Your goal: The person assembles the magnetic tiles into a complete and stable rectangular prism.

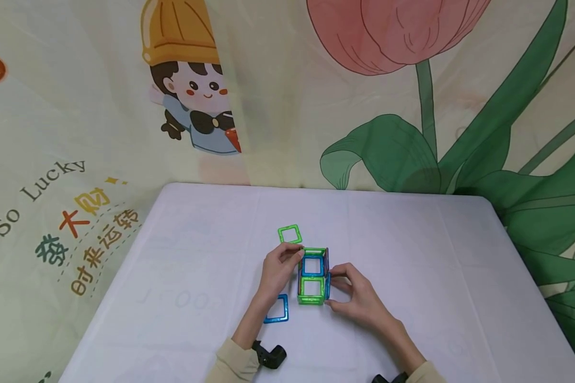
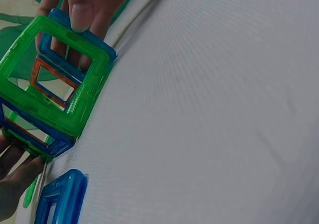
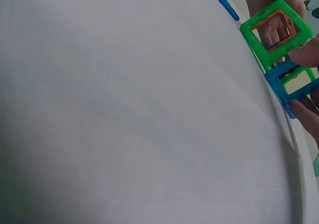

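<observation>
A block built of green, blue and orange square magnetic tiles [image 1: 311,300] stands on the white table. At its far left corner my left hand [image 1: 275,272] holds it between thumb and fingers. My right hand [image 1: 364,302], on the right side, pinches a blue square magnetic tile [image 1: 328,287] upright against the near end of the block. In the left wrist view the right thumb lies on the top edge of that blue tile [image 2: 102,44]. The right wrist view shows the same tile [image 3: 280,87] with thumb and fingers at opposite edges.
A loose green square tile [image 1: 288,227] lies beyond my left hand. A loose blue square tile [image 1: 286,308] lies beside the left forearm, partly hidden by it. The white table [image 1: 412,239] meets a printed cloth [image 1: 278,106] at its far edge.
</observation>
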Demonstrator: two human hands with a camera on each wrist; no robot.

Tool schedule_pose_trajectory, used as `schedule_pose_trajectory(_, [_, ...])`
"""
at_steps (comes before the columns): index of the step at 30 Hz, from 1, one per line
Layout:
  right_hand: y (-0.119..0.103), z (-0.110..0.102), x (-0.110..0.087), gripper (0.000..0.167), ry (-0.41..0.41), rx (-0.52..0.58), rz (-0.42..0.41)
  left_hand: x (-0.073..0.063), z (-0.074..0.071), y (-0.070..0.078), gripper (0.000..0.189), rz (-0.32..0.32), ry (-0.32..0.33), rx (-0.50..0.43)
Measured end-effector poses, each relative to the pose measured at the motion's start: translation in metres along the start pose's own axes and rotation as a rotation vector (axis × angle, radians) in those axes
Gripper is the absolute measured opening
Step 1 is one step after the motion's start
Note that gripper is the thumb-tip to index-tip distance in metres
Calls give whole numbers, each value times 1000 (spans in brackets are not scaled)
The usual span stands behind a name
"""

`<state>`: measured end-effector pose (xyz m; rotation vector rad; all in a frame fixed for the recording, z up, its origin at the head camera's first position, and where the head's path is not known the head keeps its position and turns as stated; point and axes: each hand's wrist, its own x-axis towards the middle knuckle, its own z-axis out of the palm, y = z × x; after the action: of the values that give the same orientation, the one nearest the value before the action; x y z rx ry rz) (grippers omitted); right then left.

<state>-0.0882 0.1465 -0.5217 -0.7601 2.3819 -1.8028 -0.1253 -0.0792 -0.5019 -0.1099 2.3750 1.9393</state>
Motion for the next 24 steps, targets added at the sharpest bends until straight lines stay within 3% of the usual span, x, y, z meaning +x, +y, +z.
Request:
schedule_pose_trajectory(8, [2,-1,-1,65,14,-48,-27,1,1,-1,26,5,-5,4])
schedule_pose_trajectory(14, [-3,5,-8,60,14,-45,62,2,0,-2,28,7,-3,14])
schedule_pose_trajectory(20, [-14,23,-13,55,115,-232,172,4,-1,-4,34,4,-17,6])
schedule_pose_trajectory(24, [-19,33,-13,48,190,-329,186,4,0,-4,37,7,-33,2])
